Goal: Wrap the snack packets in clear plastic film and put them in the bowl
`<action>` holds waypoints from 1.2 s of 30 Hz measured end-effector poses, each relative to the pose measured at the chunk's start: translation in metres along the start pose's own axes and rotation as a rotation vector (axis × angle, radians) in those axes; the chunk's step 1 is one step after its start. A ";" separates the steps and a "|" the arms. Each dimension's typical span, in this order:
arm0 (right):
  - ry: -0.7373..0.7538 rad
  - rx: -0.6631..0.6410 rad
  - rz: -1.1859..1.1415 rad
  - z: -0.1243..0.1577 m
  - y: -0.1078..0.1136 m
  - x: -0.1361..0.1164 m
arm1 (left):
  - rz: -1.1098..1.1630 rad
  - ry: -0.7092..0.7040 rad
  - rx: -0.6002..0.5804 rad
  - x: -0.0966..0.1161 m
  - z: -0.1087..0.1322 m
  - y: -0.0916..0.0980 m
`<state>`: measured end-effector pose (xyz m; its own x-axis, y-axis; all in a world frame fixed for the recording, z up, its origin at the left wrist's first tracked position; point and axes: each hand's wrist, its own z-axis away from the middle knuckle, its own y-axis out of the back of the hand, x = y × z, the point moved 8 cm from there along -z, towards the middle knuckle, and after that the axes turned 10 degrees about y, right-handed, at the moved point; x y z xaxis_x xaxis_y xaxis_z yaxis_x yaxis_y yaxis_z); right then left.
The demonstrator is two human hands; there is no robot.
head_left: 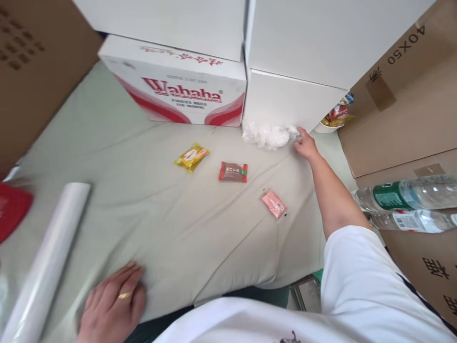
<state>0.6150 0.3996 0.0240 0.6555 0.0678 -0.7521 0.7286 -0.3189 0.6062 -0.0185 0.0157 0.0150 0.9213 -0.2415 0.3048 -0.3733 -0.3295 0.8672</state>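
Note:
My right hand (306, 144) reaches to the far right of the cloth-covered table, its fingers closed on the end of a crumpled clear plastic wrap (268, 135). That wrap lies against the foot of a plain white box. My left hand (113, 301) rests palm down at the near left edge, with a gold ring and nothing held. Between the hands lie three small wrapped snacks, apart from each other: a yellow packet (192, 157), a brown packet with red ends (233, 172) and a pink packet (273, 204).
White boxes stand stacked at the back, one a Wahaha carton (178, 90). A roll of plastic film (50, 257) lies at left beside a red object (12, 209). On the right are brown cartons (396, 109), two water bottles (410, 194) and a white tub (326, 127) of packets.

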 end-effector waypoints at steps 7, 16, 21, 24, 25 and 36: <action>-0.392 0.388 -0.585 0.098 0.024 -0.036 | -0.022 -0.110 0.083 0.025 -0.011 0.013; -0.444 0.203 -1.034 0.333 -0.010 -0.133 | 0.643 0.425 0.034 0.018 -0.012 0.018; -0.491 -0.061 -1.006 0.430 -0.094 -0.198 | 1.308 0.613 -0.478 0.103 -0.025 -0.028; -0.296 -0.333 -0.848 0.438 -0.123 -0.236 | 1.483 0.690 -0.469 0.126 -0.041 -0.041; -0.197 -0.409 -0.780 0.435 -0.128 -0.246 | 1.566 0.774 -0.450 0.124 -0.045 -0.047; 0.243 -0.451 -0.319 0.433 -0.116 -0.274 | 1.975 1.140 -0.358 0.065 -0.046 -0.074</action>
<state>0.2650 0.0082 0.0476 0.3784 0.3249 -0.8667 0.8746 0.1812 0.4498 0.0746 0.0662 -0.0116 -0.7068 0.5225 0.4770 -0.6674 -0.2690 -0.6944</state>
